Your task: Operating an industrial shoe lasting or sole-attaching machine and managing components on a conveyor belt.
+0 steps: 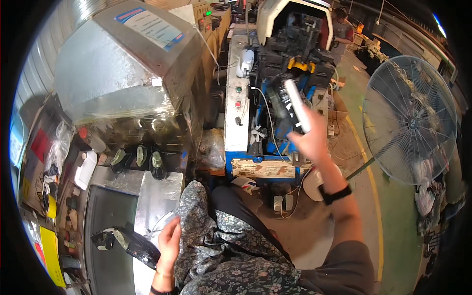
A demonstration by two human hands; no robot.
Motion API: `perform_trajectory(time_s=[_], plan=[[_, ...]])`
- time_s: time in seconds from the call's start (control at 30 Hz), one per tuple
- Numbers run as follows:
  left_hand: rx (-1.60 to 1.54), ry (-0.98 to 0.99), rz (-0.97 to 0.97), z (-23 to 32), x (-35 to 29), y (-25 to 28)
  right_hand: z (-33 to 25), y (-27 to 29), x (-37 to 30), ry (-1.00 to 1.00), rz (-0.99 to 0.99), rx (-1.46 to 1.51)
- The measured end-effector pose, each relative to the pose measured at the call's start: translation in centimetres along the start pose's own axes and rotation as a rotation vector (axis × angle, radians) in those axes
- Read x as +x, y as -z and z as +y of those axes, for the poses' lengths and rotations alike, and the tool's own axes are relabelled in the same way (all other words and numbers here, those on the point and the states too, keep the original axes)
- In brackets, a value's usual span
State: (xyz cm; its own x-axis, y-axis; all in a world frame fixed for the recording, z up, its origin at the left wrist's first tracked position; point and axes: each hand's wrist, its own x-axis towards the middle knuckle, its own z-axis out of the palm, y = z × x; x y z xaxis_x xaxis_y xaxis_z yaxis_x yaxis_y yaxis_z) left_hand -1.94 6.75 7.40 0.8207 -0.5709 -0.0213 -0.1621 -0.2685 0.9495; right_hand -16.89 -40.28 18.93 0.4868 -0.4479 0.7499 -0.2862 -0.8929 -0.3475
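My right hand [312, 136], with a black band at the wrist, reaches forward over the machine bench. It grips a black shoe with a white sole edge [297, 105], blurred by motion. Low on the left, my left hand [169, 241] hovers by my thigh with loosely bent fingers and nothing visible in them. Beside it, a dark shoe upper with a pale green lining [135, 246] lies across a grey-topped table [113, 211] and its metal plate [160, 196]. Further back, three similar dark shoe uppers [157, 164] stand in a row.
Ahead stands a machine [300, 44] with dark clamps and a white hood; its side panel [237, 113] carries buttons. A large metal-hooded machine [113, 64] fills the left. At right are a big fan [412, 123] and a person [341, 32]. Foot pedals [283, 202] sit below.
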Motion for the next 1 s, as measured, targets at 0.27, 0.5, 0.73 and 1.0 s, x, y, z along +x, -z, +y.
perform_trajectory(time_s=[0.27,0.5,0.73,1.0], plan=[[-1.056,0.239,-0.131,1.5,9.9,-2.5,-20.0,-4.7,-17.2,0.075,-0.722,0.774],[-0.860,0.348,-0.133,-0.8,5.3,-4.0,-19.0,-15.1,-20.9,-0.740,-0.944,1.828],[-0.938,0.273,-0.231,-2.0,6.4,-4.1,-20.4,-15.3,-18.5,-0.706,-1.097,1.702],[-0.363,0.041,-0.285,0.1,5.0,-5.2,-19.8,-11.2,-21.5,-0.144,-0.764,1.031]])
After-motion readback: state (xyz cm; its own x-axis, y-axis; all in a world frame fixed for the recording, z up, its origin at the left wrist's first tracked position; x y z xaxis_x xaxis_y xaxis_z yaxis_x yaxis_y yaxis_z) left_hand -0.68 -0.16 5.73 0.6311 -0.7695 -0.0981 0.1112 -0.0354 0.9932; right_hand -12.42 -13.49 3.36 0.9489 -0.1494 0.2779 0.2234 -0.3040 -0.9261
